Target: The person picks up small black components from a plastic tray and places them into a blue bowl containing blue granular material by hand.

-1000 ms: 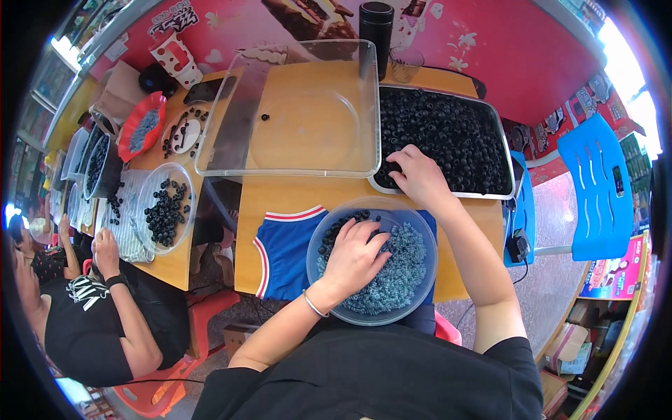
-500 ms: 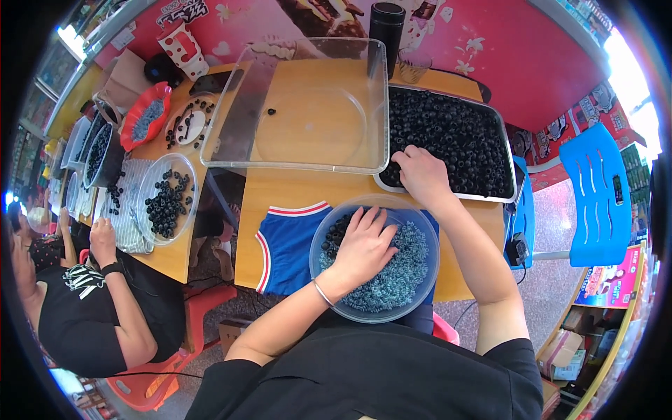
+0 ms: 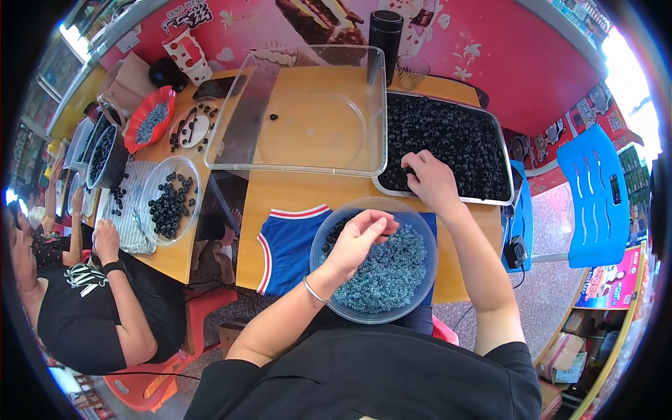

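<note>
My left hand [image 3: 359,242] is raised over a clear round bowl [image 3: 316,283], its thumb and fingers curled together; what they hold, if anything, is hidden. Small translucent blue pieces [image 3: 388,276] fill most of this bowl, with some small black round pieces [image 3: 334,234] at its left side. At the front edge of a white-rimmed tray [image 3: 505,157], my right hand [image 3: 434,180] hovers with fingers bent and close together. I cannot make out anything between them. Many black round pieces [image 3: 451,136] with holes fill the tray.
A large clear box [image 3: 297,169] with one loose black piece stands behind the bowl. Blue cloth [image 3: 292,245] lies under the bowl. Farther back are a black flask [image 3: 386,35] and a glass [image 3: 412,70]. At left, a person [image 3: 98,308] sits near another bowl [image 3: 199,203].
My left hand has lifted from the bowl's contents, its spread fingers now curled together. My right hand has shifted slightly right and nearer to me at the tray's edge.
</note>
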The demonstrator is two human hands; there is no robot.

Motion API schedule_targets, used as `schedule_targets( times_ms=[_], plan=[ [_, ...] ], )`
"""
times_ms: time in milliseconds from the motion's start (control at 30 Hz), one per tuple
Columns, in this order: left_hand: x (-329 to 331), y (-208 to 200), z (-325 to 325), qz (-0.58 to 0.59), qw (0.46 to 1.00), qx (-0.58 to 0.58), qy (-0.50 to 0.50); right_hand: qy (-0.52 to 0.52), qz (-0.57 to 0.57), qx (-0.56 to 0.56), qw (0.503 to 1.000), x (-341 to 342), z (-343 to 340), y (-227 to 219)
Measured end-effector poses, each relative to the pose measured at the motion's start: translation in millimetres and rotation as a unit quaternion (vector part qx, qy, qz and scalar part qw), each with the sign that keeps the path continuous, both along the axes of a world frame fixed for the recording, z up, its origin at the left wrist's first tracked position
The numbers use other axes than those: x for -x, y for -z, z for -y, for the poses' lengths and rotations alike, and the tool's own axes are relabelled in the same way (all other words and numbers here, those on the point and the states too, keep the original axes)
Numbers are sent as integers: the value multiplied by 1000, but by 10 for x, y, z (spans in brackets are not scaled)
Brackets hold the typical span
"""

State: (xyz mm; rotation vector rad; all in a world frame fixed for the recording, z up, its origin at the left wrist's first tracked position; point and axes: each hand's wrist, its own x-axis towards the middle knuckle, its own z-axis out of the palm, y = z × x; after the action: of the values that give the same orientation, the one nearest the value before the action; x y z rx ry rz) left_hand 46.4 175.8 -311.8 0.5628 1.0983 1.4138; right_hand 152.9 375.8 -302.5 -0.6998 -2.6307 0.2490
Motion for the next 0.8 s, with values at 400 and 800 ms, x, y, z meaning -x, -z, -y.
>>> schedule_targets(
  times_ms=[400, 800],
  plan=[
    [37, 219, 13, 345, 937, 34, -40, -64, -91, 218, 969, 50, 367, -373],
    [7, 133, 60, 394, 918, -19, -50, -106, 131, 98, 981, 344, 62, -93]
  ],
)
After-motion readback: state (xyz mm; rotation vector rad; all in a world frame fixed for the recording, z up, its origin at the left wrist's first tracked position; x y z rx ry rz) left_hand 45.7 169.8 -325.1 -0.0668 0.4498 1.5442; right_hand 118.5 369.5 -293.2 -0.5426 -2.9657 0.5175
